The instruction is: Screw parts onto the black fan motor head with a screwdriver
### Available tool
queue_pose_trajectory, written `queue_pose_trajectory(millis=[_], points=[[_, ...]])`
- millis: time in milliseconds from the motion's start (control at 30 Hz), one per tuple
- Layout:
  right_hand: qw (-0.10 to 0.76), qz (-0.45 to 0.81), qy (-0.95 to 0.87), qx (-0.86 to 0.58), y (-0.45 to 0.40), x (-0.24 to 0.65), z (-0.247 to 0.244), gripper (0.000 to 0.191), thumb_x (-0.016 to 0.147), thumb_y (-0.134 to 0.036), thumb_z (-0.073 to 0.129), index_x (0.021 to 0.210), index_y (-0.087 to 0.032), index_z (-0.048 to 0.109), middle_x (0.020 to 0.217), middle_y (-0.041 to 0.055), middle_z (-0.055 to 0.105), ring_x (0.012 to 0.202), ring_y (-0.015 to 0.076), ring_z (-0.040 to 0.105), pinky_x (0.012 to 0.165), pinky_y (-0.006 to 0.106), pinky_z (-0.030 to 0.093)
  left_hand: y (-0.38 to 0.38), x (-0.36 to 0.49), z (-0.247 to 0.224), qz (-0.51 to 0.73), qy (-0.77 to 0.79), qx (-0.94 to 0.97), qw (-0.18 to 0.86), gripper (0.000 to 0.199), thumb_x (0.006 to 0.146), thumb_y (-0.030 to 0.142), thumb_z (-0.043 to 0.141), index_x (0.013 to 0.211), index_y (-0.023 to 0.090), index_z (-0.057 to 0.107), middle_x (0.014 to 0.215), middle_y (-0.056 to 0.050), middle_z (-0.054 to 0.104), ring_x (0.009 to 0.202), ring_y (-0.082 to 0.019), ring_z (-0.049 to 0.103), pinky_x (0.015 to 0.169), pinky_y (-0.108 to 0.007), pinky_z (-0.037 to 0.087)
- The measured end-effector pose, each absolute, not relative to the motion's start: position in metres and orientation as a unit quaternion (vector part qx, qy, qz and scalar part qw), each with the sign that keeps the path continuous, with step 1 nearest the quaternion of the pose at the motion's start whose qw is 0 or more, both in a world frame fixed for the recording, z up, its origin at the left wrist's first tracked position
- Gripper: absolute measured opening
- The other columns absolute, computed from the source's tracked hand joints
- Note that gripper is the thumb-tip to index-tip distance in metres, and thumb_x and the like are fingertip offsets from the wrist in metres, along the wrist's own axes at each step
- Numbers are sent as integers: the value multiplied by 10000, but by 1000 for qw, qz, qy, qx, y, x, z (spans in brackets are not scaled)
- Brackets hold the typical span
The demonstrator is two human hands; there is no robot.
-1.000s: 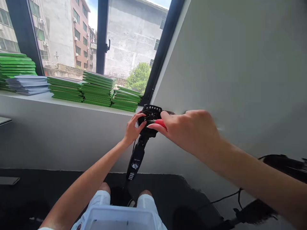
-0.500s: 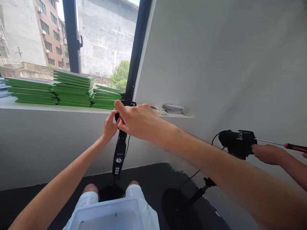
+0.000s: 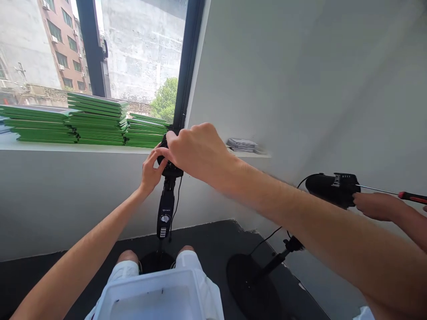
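A black stand fan's head [image 3: 174, 170] sits on top of an upright pole with a control panel [image 3: 166, 213] bearing a silver knob. My left hand [image 3: 151, 172] grips the left side of the fan head, thumb and fingers pressed on it. My right hand [image 3: 196, 149] is closed at the top of the head, fingers bent down behind the back of the hand. What its fingertips hold is hidden. A white plastic tray [image 3: 150, 281] with a few tiny dark pieces rests on my lap.
Green stacks [image 3: 96, 120] and papers [image 3: 242, 145] lie on the windowsill [image 3: 133, 150]. At the right, another person's hand [image 3: 373, 205] is at a second fan head [image 3: 330, 189], with a red-black screwdriver [image 3: 412, 197] touching it. That fan's round base [image 3: 247, 284] is on the floor.
My right hand has risen slightly and turned over the fan head, whose lower part now shows more. The view has shifted a little. The other person's hand remains at the second fan.
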State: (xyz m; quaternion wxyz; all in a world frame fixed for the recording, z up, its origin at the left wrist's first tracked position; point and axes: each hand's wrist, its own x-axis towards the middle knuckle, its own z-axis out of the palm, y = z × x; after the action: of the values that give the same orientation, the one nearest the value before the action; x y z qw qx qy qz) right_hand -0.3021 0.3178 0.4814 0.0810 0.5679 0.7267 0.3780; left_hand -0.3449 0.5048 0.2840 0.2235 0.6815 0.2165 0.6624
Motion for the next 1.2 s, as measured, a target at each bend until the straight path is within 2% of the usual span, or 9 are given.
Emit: queue_pose_trajectory(millis=[167, 300, 467, 633, 767, 900, 967, 1067, 1200], points=[[65, 341, 755, 556, 326, -296, 482, 428, 987, -308, 431, 1360, -102, 479, 681, 50, 657, 584, 186, 572, 543, 294, 293, 504, -345, 286, 682, 181, 662, 253, 175, 899, 314, 617, 1038, 209, 629, 1250, -98, 696, 1206, -258, 628, 1052, -393, 498], [60, 399, 713, 573, 331, -293, 485, 464, 1045, -445, 276, 1097, -137, 618, 615, 70, 614, 598, 193, 590, 553, 295, 286, 506, -344, 287, 687, 166, 662, 251, 156, 916, 311, 622, 1039, 220, 657, 1335, -76, 676, 1256, -247, 621, 1086, -385, 487], [87, 360, 739, 563, 331, -293, 488, 410, 981, -365, 448, 1318, -134, 492, 644, 30, 648, 542, 172, 567, 533, 278, 263, 511, -340, 287, 697, 160, 659, 233, 191, 924, 322, 634, 1090, 237, 674, 1344, -77, 672, 1304, -251, 596, 1097, -395, 483], [90, 412, 688, 592, 331, -289, 489, 447, 1023, -456, 294, 1042, -165, 632, 586, 64, 612, 602, 210, 612, 577, 294, 271, 514, -340, 289, 701, 148, 657, 234, 142, 933, 308, 635, 1053, 238, 665, 1336, -73, 679, 1291, -241, 611, 1097, -400, 487], [88, 374, 710, 590, 334, -286, 490, 453, 991, -446, 377, 1288, -146, 540, 598, 40, 631, 539, 195, 560, 549, 286, 253, 515, -340, 292, 701, 136, 662, 226, 168, 959, 322, 608, 1078, 236, 690, 1409, -93, 635, 1354, -245, 571, 1108, -395, 481], [65, 416, 664, 618, 336, -284, 493, 584, 1016, -562, 233, 1015, -169, 666, 591, 83, 616, 583, 209, 574, 559, 301, 268, 514, -340, 292, 701, 149, 657, 233, 189, 966, 320, 600, 1124, 238, 660, 1406, -86, 638, 1367, -238, 559, 1139, -414, 463], [60, 398, 676, 618, 337, -283, 494, 522, 996, -559, 297, 1037, -184, 659, 571, 61, 601, 543, 196, 537, 544, 298, 263, 514, -340, 292, 700, 146, 661, 228, 160, 963, 318, 605, 1087, 232, 659, 1399, -89, 642, 1372, -242, 553, 1133, -419, 469], [70, 376, 696, 608, 337, -282, 492, 450, 974, -479, 382, 1232, -169, 581, 545, 23, 582, 479, 178, 475, 519, 294, 251, 516, -340, 292, 697, 144, 669, 216, 147, 971, 315, 598, 1058, 227, 676, 1410, -97, 631, 1377, -245, 549, 1122, -413, 480], [81, 422, 673, 602, 335, -283, 486, 569, 1011, -568, 239, 986, -180, 654, 540, 64, 572, 511, 193, 501, 535, 307, 247, 518, -338, 291, 695, 153, 670, 210, 174, 982, 316, 583, 1099, 245, 690, 1431, -77, 613, 1372, -235, 555, 1144, -412, 471]])
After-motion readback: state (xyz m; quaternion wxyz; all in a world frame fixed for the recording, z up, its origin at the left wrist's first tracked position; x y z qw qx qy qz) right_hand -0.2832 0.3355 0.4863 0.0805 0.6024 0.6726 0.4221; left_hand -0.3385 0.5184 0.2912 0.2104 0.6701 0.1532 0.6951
